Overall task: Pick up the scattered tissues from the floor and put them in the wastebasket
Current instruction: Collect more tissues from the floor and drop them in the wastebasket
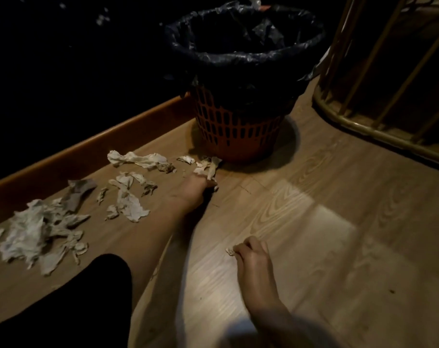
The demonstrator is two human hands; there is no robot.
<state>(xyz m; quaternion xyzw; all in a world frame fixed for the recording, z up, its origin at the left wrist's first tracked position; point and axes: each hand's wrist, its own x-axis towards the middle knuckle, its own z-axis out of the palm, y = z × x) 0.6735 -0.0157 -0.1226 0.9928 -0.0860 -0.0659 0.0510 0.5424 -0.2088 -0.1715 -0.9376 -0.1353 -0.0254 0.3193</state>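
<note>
1. Tissues lie scattered left, along the baseboard.
2. L hand is closed on a scrap just below the bin, nearer it.
3. R hand pinches a small scrap, farther back.

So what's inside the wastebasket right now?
The wastebasket holds a black bag folded over its rim, crumpled and dark within. No tissues show inside, but the bottom is too dark to see.
</note>
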